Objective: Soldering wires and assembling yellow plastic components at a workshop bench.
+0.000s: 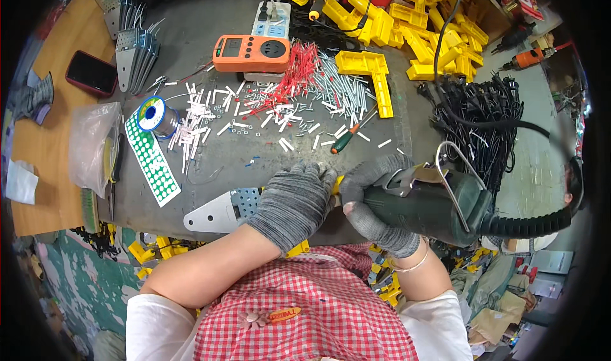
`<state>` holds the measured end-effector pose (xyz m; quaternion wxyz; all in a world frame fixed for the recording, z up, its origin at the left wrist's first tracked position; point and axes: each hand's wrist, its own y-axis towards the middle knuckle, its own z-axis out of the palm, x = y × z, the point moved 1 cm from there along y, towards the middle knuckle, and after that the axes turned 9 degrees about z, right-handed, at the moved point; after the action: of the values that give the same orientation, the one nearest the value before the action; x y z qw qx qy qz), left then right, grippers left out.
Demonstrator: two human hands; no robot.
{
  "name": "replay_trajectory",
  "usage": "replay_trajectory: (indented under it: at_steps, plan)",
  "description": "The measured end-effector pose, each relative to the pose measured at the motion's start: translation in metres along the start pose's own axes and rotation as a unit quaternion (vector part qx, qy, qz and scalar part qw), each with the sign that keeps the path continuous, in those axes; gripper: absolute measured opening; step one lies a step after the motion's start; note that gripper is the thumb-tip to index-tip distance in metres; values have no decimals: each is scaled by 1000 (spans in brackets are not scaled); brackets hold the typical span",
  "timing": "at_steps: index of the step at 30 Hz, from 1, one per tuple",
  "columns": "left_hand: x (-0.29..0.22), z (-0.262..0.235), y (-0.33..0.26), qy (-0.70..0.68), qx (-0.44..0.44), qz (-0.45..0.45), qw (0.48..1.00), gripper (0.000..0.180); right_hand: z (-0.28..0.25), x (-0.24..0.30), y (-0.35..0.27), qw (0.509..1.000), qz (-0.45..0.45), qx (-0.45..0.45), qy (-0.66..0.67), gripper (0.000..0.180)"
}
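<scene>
My left hand [294,203], in a striped grey glove, is closed over a yellow plastic part [338,184] near the table's front edge. A silver metal plate with holes [213,213] juts out to the left from under this hand. My right hand [375,202], in the same kind of glove, grips the front end of a dark green power tool [420,207] with a wire hanging loop. The tool lies level, its front end pointing left at the yellow part. Its tip is hidden between the hands.
Beyond my hands lie loose white sleeves [191,122], red wires [296,74], long screws [344,90] and a green-handled screwdriver [344,139]. An orange meter [251,54] stands behind. Yellow parts [439,33] and black cords [480,119] pile up at right; a solder spool [159,118] is left.
</scene>
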<state>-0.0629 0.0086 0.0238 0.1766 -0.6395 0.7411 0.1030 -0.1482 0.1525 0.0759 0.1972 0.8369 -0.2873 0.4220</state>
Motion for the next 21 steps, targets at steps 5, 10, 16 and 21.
replay_trajectory:
  at_steps: [5, 10, 16, 21]
  plan:
    - [-2, 1, 1, 6, -32, 2, 999, 40, 24, -9, -8, 962, 78, -96, 245, 16]
    - [2, -5, -2, -32, -5, 12, 999, 38, 21, 2, -14, 936, -208, -155, -237, 19]
    - [10, 12, 0, -47, -26, 9, 999, 48, 19, 47, -59, 954, -7, 161, 251, 17]
    - [19, 3, -25, -34, -127, 29, 991, 53, 46, 54, -60, 976, 62, 93, 185, 20]
